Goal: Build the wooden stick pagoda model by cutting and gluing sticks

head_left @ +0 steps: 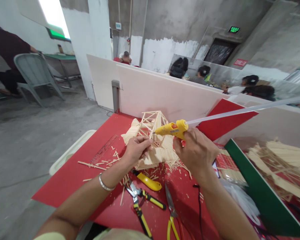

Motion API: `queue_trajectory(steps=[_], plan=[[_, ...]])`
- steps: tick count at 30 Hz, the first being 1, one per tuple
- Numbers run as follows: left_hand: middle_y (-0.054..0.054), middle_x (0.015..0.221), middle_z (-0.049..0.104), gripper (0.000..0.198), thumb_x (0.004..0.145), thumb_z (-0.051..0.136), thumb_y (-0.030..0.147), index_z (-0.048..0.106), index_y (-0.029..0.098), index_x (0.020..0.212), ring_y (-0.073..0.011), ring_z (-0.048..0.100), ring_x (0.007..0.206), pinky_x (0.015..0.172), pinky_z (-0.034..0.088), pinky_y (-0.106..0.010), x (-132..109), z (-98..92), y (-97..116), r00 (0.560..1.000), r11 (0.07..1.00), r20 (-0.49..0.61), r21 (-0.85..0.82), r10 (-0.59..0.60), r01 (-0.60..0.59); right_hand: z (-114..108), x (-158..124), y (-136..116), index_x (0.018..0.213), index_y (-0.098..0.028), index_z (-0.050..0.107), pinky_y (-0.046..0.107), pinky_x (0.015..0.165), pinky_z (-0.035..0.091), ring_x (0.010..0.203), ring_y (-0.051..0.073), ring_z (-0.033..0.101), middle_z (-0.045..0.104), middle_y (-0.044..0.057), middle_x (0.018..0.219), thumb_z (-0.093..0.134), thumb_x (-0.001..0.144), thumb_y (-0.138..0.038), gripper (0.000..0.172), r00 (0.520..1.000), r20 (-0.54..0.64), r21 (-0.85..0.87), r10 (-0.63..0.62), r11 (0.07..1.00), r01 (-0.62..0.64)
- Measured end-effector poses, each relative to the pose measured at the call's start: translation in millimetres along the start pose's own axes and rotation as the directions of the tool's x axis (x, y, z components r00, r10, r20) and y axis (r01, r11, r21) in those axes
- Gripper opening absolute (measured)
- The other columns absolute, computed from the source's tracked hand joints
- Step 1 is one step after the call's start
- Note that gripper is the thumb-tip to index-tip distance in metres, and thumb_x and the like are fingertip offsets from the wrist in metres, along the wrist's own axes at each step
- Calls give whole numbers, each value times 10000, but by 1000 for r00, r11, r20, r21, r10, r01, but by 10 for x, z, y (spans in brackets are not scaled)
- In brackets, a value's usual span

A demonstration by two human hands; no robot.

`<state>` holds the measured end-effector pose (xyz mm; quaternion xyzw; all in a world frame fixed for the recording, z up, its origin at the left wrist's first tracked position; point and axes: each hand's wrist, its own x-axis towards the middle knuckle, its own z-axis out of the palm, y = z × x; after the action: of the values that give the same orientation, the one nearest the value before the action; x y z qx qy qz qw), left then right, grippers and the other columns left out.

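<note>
My right hand (197,146) is wrapped round the handle of a yellow hot glue gun (173,129), with a long translucent glue stick (240,110) reaching out of its back end. The gun's nozzle points left at a small frame of thin wooden sticks (152,120), close to my left fingertips. Thumb and fingers of my left hand (138,150) are pinched on a thin wooden stick at the frame's near side; its lower end is hidden. Beneath and around the frame lies a base of side-by-side wooden sticks (150,158) with jagged edges.
On the red tabletop (77,186) lie a yellow utility knife (148,181), black-and-yellow cutters (140,196), pliers (172,210), a clear ruler (103,149) and stick scraps. White partition boards (145,86) stand behind. At right are bagged sticks (230,166) and a green board (260,190). Other people sit beyond.
</note>
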<state>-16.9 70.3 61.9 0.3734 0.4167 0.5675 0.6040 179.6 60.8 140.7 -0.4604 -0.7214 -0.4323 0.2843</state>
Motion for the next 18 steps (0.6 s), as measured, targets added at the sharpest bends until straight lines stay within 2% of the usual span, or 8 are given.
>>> queue_trajectory(steps=[18], plan=[[15, 552, 625, 330, 663, 783, 442, 651, 159, 771, -38, 407, 333, 309, 218, -165, 12, -4, -11, 1000, 1000, 1, 7, -2, 2, -20, 37, -3, 969, -168, 608, 295, 585, 299, 634, 148, 470, 570, 4, 715, 532, 827, -258, 184, 1000, -12, -41, -26, 999, 26]])
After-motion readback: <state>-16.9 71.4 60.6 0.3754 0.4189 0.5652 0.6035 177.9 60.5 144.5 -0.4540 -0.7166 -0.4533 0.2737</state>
